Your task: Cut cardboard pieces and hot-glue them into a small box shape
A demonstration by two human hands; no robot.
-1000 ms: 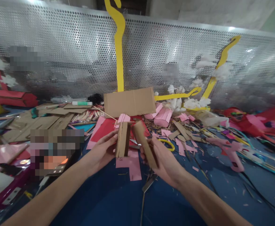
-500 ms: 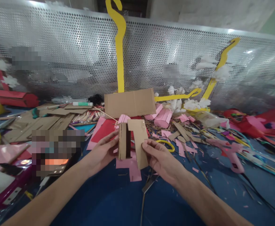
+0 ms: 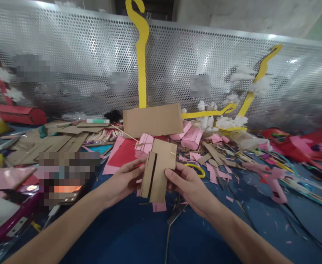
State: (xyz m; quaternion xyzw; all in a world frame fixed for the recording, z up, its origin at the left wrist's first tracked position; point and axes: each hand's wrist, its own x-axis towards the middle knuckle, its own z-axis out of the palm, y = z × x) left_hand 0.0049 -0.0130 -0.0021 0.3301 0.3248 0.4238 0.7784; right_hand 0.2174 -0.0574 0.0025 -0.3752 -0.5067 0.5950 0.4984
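My left hand (image 3: 126,180) grips the left edge of a small folded cardboard box (image 3: 147,178), which is tilted above the blue table. On its right side my right hand (image 3: 187,181) pinches a flat cardboard panel (image 3: 165,161), thumb on the front face and fingers behind. A narrow dark gap separates the box's left wall from the panel; whether the two pieces are joined is hidden. Beneath and behind them lie pink paper pieces (image 3: 159,206) and a red sheet (image 3: 123,156).
A pink glue gun (image 3: 271,179) lies on the right with its cable trailing. Yellow-handled scissors (image 3: 195,169) rest behind my right hand. Cardboard offcuts (image 3: 50,146) pile up on the left. A large cardboard piece (image 3: 153,120) and a yellow hook-shaped strip (image 3: 141,69) stand before the perforated metal panel (image 3: 172,66).
The panel has swung left against the box, narrowing the gap between them. The box leans more to the right now, and both hands are slightly closer together.
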